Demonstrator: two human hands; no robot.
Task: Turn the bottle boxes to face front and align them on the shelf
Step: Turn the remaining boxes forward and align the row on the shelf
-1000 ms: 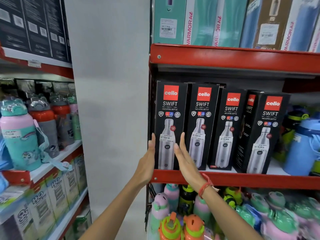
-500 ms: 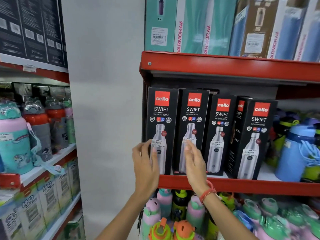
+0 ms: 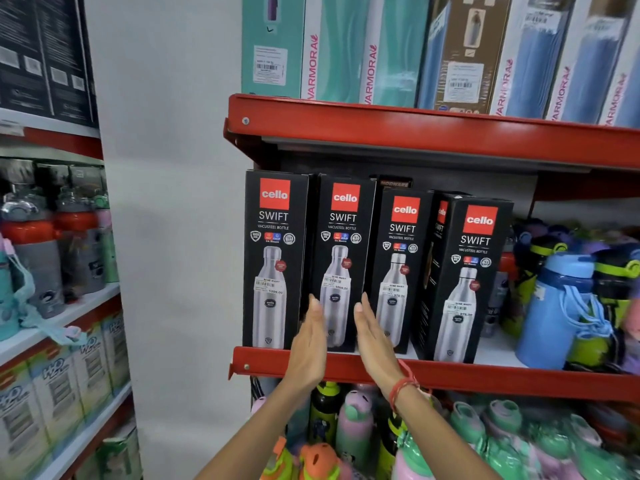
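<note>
Four black Cello Swift bottle boxes stand on the red shelf [image 3: 485, 376]. The first box [image 3: 273, 237] and second box [image 3: 343, 237] face front at the shelf's lip. The third box [image 3: 401, 244] faces front but sits a little further back. The fourth box [image 3: 474, 271] is turned slightly, so its left side panel shows. My left hand [image 3: 310, 337] and my right hand [image 3: 374, 337] are flat with straight fingers and palms facing each other. They flank the lower part of the second box. Whether they press on it I cannot tell.
Tall Varmora boxes [image 3: 346, 46] fill the shelf above. A blue bottle [image 3: 561, 306] and other coloured bottles crowd the shelf right of the fourth box. Children's bottles [image 3: 353, 427] stand on the shelf below. A second rack with bottles [image 3: 38, 244] stands at the left, beyond a white wall.
Both hands let go of the first box's sides and shifted right to either side of the second box. The view moved closer to the shelf.
</note>
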